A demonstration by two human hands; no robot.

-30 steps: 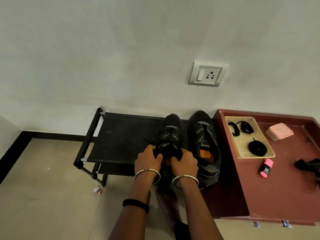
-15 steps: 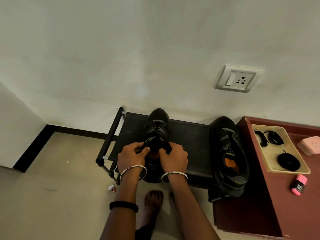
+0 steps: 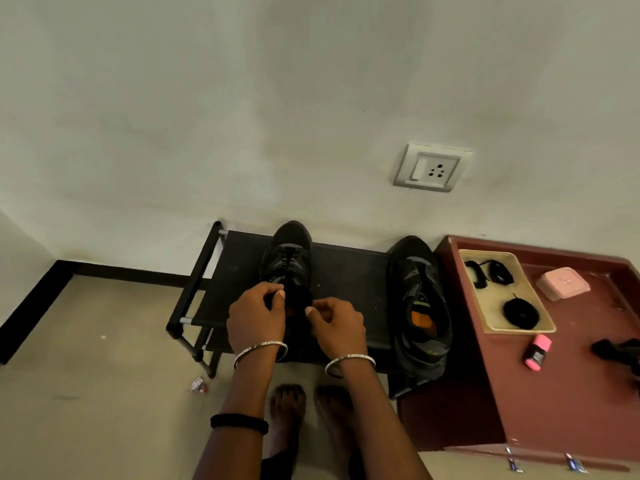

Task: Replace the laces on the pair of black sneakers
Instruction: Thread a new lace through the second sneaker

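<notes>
The left grip point(image 3: 256, 317) and right grip point(image 3: 337, 323) are both clenched, apparently pinching the lace point(image 3: 290, 259) at the collar of one sneaker point(image 3: 296, 237), probably to work its top eyelets. Black on black hides the lace ends between the fingertips. The sneaker stands on the shoe rack point(image 3: 346, 271), and its mate point(image 3: 415, 299) sits well apart.

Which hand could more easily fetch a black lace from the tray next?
Probably the right hand: it and the left hand pinch at the laced sneaker, but the tray of laces lies to the right, beyond the second sneaker.
</notes>
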